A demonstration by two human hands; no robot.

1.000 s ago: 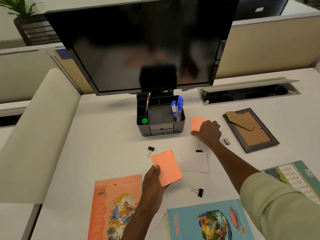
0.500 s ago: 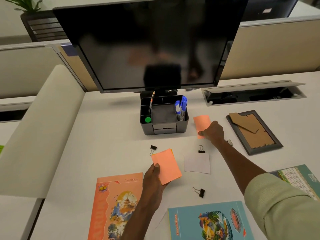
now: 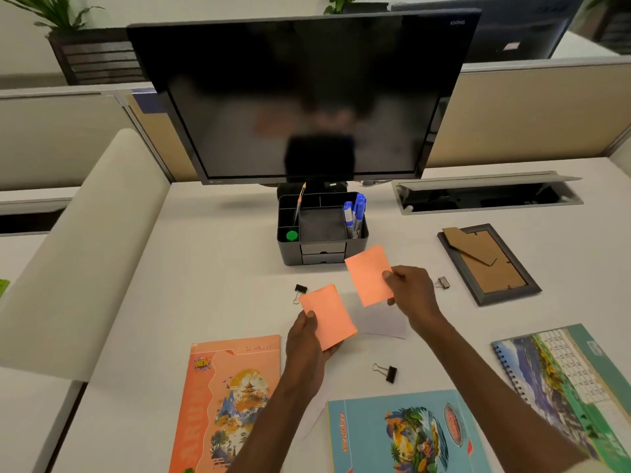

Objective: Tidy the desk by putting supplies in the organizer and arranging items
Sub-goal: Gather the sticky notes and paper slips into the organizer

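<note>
Sticky notes are the matter in hand, seen from the single head view. The left hand (image 3: 307, 339) grips an orange note stack (image 3: 327, 315) by its near corner, thumb on top, held just above the counter (image 3: 211, 268). The right hand (image 3: 415, 295) pinches a single orange note (image 3: 368, 274) by its right edge, raised between the stack and the black organizer (image 3: 321, 230), touching neither.

The step looks like joining the loose note to the stack. To do it well, bring the single note over the stack, square the edges, and press it flat with the thumb so nothing curls. The organizer's wide middle compartment looks free, with blue markers (image 3: 355, 213) at its right; I judge the stack should go in there flat, clear of the markers. Binder clips (image 3: 386, 372) and a white sheet (image 3: 386, 324) still lie loose on the counter.
</note>
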